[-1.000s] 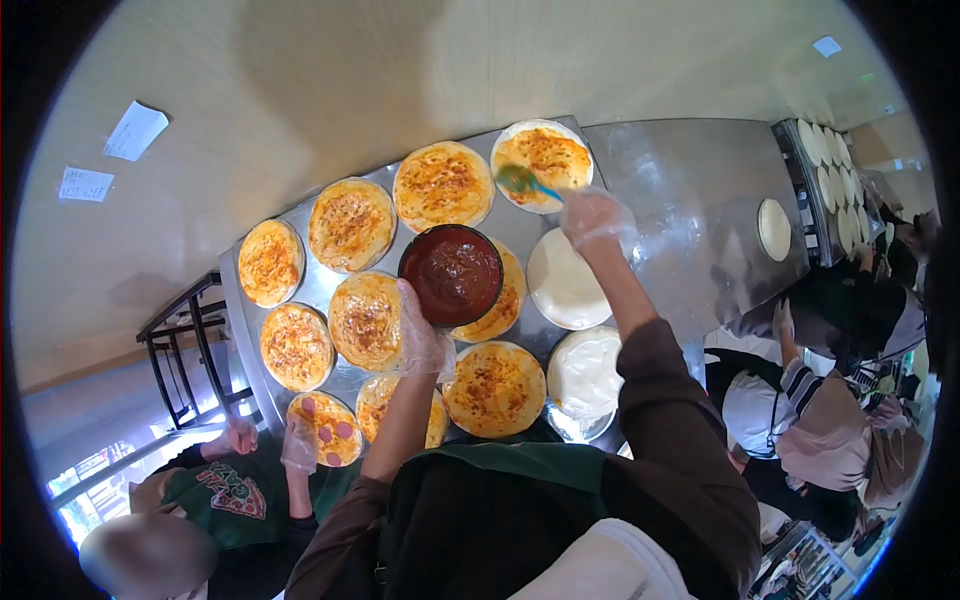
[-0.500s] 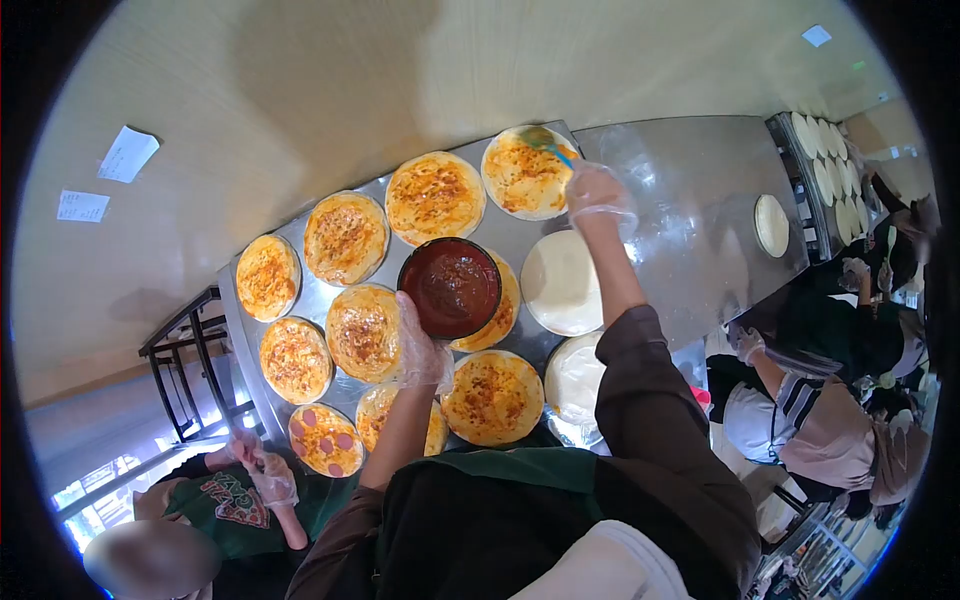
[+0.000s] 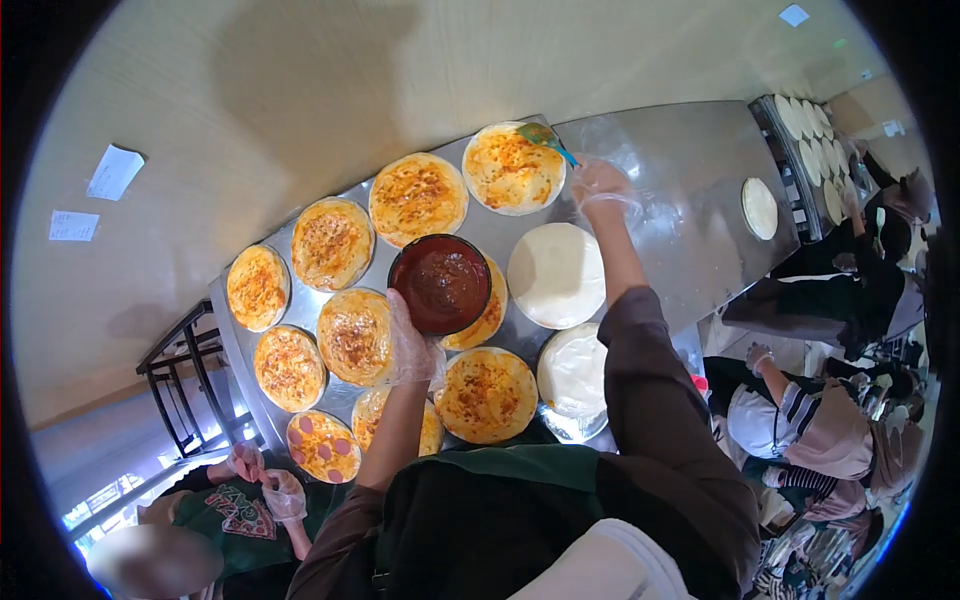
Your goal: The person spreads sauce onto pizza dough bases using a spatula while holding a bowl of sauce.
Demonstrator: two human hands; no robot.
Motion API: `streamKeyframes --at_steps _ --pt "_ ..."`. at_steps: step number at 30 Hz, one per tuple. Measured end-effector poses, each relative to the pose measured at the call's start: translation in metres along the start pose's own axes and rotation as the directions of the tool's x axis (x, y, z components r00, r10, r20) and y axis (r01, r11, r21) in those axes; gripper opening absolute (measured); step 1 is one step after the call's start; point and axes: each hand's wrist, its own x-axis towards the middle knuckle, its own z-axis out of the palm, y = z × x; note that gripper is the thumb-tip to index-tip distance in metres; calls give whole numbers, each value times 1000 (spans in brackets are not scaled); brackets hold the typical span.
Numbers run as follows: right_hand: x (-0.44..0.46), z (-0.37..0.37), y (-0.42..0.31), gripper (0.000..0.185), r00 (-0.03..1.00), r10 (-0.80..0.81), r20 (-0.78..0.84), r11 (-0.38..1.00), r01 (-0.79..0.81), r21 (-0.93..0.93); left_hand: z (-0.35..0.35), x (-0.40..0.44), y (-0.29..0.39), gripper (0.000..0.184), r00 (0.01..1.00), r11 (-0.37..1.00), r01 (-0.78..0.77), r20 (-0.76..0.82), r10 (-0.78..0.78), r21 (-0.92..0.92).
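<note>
In a clear plastic glove, my left hand [image 3: 410, 345] grips the side of a dark bowl [image 3: 440, 285] with red sauce in it. My gloved right hand [image 3: 603, 182] is closed round the blue handle of a spoon [image 3: 541, 137]. The spoon's head is over the right edge of a sauced pizza base [image 3: 513, 170] at the back of the table; whether it touches is unclear. Below my right forearm lies a plain dough base [image 3: 556, 275], with another pale base [image 3: 575, 372] nearer me. The bowl partly covers a sauced base [image 3: 485, 315].
Several sauced bases stand in rows on the metal table [image 3: 680, 200]. One base [image 3: 323, 446] carries pink slices, beside a co-worker's gloved hands [image 3: 275, 485]. A plain base [image 3: 759, 209] lies far right, near trays of dough rounds [image 3: 810, 140]. Other people work at the right.
My right hand and the spoon have shifted from over the middle-right of the back base toward its right edge. The bowl stays in my left hand. The whole view has shifted slightly.
</note>
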Motion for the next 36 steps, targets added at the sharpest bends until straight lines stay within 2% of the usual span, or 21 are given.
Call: streamKeyframes --at_steps 3,5,7,10,11,14,15,16,18,20,22,24,27,30,31,32,33,34,36 --pt "-37 24 20 26 990 108 91 994 -108 -9 -1 -4 -1 71 999 1000 -3 -45 4 27" --pt "-100 32 28 28 988 145 49 988 -147 54 -1 -5 -2 72 1000 1000 -11 -23 11 24" --pt "-146 33 24 28 999 41 1 976 -40 212 -1 -4 -1 72 1000 1000 -13 -4 14 27" --pt "-134 7 -5 27 994 60 -89 957 -32 289 -3 -7 -2 72 1000 999 7 -3 -7 40" --pt "-121 33 4 30 986 74 -146 954 -28 299 -2 -6 -2 72 1000 999 5 -9 -5 34" --pt "-139 57 -3 33 982 188 6 966 -186 178 -1 -7 -2 72 1000 999 -19 -16 20 25" --pt "-149 61 -11 36 958 236 163 963 -253 91 -1 -7 -1 72 999 999 -29 -19 30 24" --pt "-162 57 -17 36 980 117 161 977 -143 158 -1 -6 -1 72 999 999 -28 -17 28 22" --pt "-159 38 -28 38 994 27 102 944 -59 324 -3 -9 -2 71 1000 1000 -20 -18 21 18" --pt "-113 19 -37 38 986 75 149 967 -109 232 -11 -7 -3 72 1000 999 -20 -5 20 37" --pt "-64 19 -43 35 996 88 -14 955 -80 284 -13 -7 -3 72 1000 999 -30 3 30 45" --pt "-21 18 -51 35 996 86 -38 966 -74 247 -12 -11 -2 73 999 998 -41 3 41 46" --pt "-10 25 -62 34 992 -118 51 991 114 67 -4 -17 0 75 999 998 -39 -18 40 54" --pt "-69 -10 -47 35 975 -187 123 941 141 308 -8 -4 -13 77 999 1000 4 -47 -3 23" --pt "-99 -29 -35 35 957 -203 207 826 53 562 -10 1 -16 75 999 994 -33 -36 37 100" --pt "-132 -42 -22 36 930 -238 280 649 -63 758 -11 7 -19 73 997 983 -70 -18 74 172" --pt "-161 -45 -9 37 878 -239 414 606 -198 770 -10 16 -22 71 993 964 -113 12 113 239" --pt "-186 -47 -1 38 808 -246 536 561 -333 758 -10 24 -25 71 983 892 -165 1 182 421" --pt "-219 -48 2 32 795 -269 543 616 -291 732 -11 34 -31 70 950 644 -224 16 312 732"
